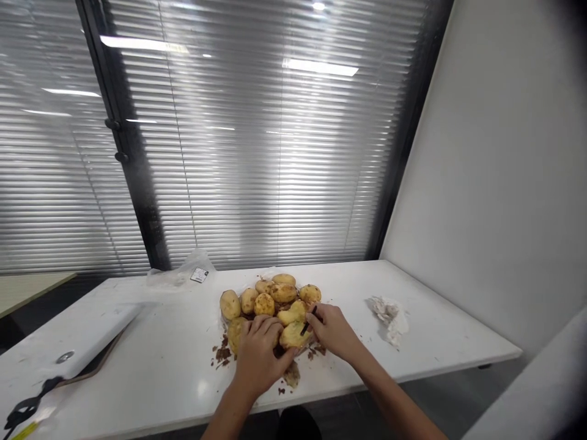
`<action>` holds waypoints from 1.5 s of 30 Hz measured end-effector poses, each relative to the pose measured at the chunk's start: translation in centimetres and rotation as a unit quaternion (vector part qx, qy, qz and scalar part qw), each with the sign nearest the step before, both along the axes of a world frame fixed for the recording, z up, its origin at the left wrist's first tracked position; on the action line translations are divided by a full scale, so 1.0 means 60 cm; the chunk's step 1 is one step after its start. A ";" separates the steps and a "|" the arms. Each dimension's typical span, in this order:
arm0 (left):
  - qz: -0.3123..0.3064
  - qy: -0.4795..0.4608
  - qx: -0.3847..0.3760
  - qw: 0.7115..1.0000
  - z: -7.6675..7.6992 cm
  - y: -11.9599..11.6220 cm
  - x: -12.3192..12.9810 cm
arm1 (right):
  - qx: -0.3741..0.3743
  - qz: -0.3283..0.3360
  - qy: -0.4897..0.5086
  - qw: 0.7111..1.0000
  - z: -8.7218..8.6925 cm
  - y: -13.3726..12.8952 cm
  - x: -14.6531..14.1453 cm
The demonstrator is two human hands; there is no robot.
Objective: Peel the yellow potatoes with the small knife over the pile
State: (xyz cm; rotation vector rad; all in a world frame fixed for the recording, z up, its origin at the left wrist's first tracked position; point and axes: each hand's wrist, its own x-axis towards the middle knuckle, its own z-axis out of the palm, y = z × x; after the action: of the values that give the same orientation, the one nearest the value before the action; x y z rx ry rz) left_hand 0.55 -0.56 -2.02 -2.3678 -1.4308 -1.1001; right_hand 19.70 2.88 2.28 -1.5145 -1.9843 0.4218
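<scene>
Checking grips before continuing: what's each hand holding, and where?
Right hand pinches a slim black tool around its middle. Left hand is on the near potatoes; any grip there is unclear.

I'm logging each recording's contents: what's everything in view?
Potatoes: about ten, yellow-brown, mid-table
Scraps: many, brown, around potatoes
Slim tool: one, black, by front potatoes
Crumpled tissue: one, white, table's right
Labelled bag: one, clear, table's far left
Flat panel: one, white, table's left
Strap-like item: one, black, lower left
Strip: one, yellow, bottom left
Table: one, white, foreground
Side surface: one, pale yellow, left edge
Blinds: several, grey, behind table
Window frame: dark, among blinds
Wall: one, white, right
Rounded shape: one, black, bottom centre
Left hand: one, bare, on potatoes
Right hand: one, bare, gripping slim tool
</scene>
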 end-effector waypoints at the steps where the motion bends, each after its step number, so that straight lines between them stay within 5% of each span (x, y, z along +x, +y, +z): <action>1: 0.001 -0.001 -0.001 1.000 0.000 0.000 0.000 | 0.002 -0.006 -0.004 1.000 0.000 0.001 -0.001; 45: 0.004 -0.002 0.005 1.000 0.003 -0.001 0.002 | -0.005 -0.005 -0.029 1.000 0.005 0.008 0.000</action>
State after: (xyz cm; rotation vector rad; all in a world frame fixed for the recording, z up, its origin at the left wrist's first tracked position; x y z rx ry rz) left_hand 0.67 -0.62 -1.84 -2.3522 -1.4305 -1.1074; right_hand 19.70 3.33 2.57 -1.5590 -2.0206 0.3866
